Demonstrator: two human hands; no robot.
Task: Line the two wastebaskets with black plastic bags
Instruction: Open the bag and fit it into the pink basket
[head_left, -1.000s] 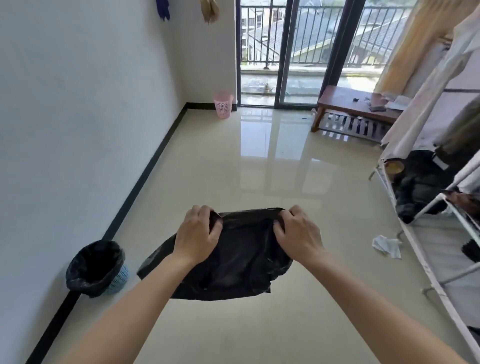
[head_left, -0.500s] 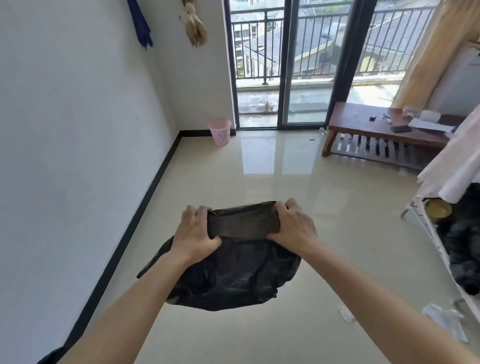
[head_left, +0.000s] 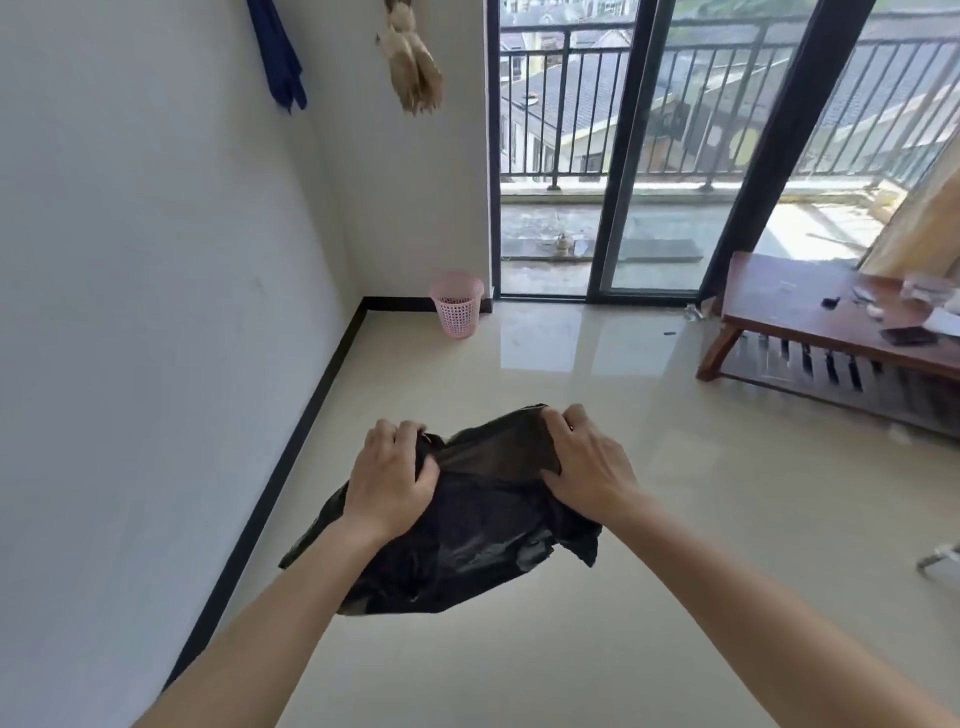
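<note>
1. The glossy beige tiled floor (head_left: 597, 649) is carrying a pink wastebasket (head_left: 457, 304), which is standing upright in the far corner beside the glass door (no liner showing).
2. A low wooden bench (head_left: 779, 306) is standing on the floor at the right, bearing a dark flat item (head_left: 910, 335) and small unclear bits.

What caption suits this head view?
Both hands stretch a black bag; an unlined pink wastebasket waits ahead.
</note>
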